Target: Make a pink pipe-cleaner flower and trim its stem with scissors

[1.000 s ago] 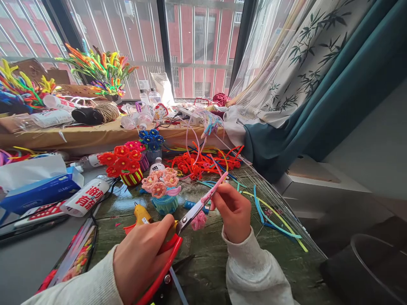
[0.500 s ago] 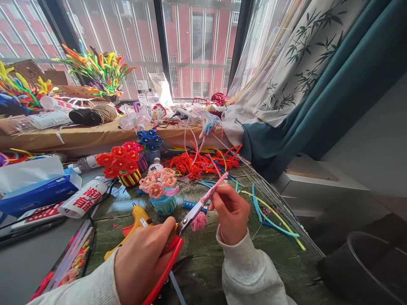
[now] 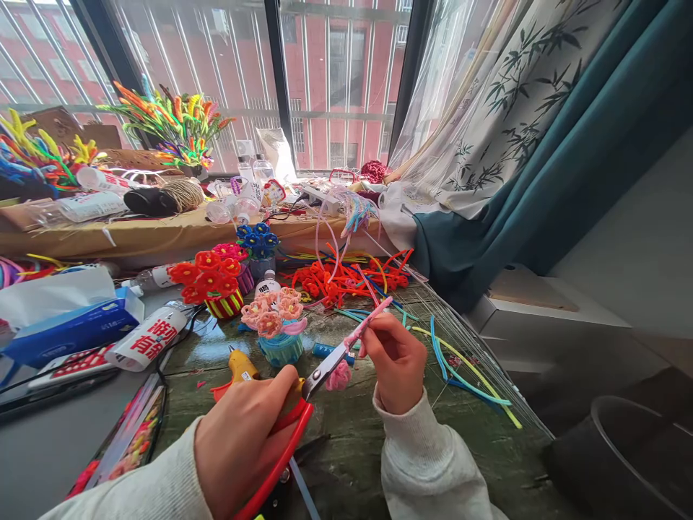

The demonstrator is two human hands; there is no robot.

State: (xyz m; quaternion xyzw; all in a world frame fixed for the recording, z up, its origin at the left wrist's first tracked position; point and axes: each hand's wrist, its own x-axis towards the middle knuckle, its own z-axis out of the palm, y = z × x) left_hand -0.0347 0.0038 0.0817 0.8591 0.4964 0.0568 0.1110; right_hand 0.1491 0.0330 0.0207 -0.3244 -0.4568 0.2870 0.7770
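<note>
My left hand (image 3: 254, 433) is wrapped round the red handles of a pair of scissors (image 3: 323, 373). Their blades point up and right, with the tips at a pink pipe cleaner (image 3: 373, 318). My right hand (image 3: 398, 354) pinches that pipe cleaner between thumb and fingers. Below the blades lies a small pink pipe-cleaner flower (image 3: 338, 375). A blue cylinder (image 3: 326, 351) rests just behind the blades. Behind my left hand is a yellow glue gun (image 3: 241, 367), partly hidden. A turquoise pot of pale pink flowers (image 3: 281, 348) stands beyond it.
Pots of red flowers (image 3: 208, 278) and blue flowers (image 3: 258, 240) stand farther back. Red pipe cleaners (image 3: 346, 282) lie heaped behind my hands. Blue and yellow strips (image 3: 468, 379) lie at right. A tissue box (image 3: 76, 325) and white bottle (image 3: 149, 338) are at left; a dark bin (image 3: 622, 455) stands at right.
The view has shifted slightly. Both hands keep their hold, and the scissor tips stay at the pink pipe cleaner with hardly any movement.
</note>
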